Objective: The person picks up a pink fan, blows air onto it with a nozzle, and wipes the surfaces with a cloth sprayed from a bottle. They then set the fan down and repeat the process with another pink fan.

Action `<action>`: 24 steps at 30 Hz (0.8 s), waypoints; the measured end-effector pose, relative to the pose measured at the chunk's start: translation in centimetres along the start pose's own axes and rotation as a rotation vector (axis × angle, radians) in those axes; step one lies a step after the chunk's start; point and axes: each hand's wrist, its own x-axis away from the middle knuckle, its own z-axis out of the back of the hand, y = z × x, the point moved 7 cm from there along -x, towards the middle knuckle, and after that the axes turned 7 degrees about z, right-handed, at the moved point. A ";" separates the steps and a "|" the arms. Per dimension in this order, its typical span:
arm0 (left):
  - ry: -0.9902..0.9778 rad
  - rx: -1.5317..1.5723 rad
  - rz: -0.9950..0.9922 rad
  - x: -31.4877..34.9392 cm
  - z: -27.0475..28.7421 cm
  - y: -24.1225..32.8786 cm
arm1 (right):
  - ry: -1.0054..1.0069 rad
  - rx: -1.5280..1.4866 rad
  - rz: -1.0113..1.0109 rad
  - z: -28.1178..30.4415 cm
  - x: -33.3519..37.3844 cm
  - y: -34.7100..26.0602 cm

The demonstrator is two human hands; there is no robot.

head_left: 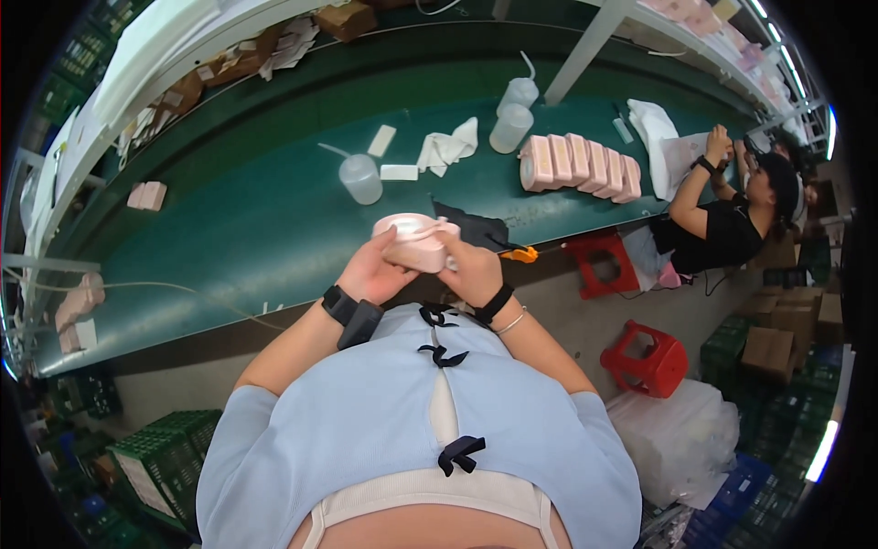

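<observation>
Close to my body, over the near edge of the green bench [274,229], both hands hold a small pink plastic casing [419,252] with a rounded end and a pale oval face. My left hand [373,265] grips its left side, thumb on top. At the other end, my right hand [476,272] has its fingers closed round the casing, fingertips near a narrow pink strip on top. What lies under the fingers is hidden. Just beyond my right hand are a black cloth-like piece [471,224] and an orange-handled tool [521,254].
A row of several pink casings [581,166] stands to the right. Spouted bottles [360,178], a white cloth [448,148] and white blocks [399,172] sit farther back. A co-worker [741,210] is at the right. Red stools [645,359] and green crates [169,462] stand below.
</observation>
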 end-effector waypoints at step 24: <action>0.090 0.385 -0.276 4.0 13.6 1.4 | 0.924 -0.336 -0.725 -4.2 1.4 26.8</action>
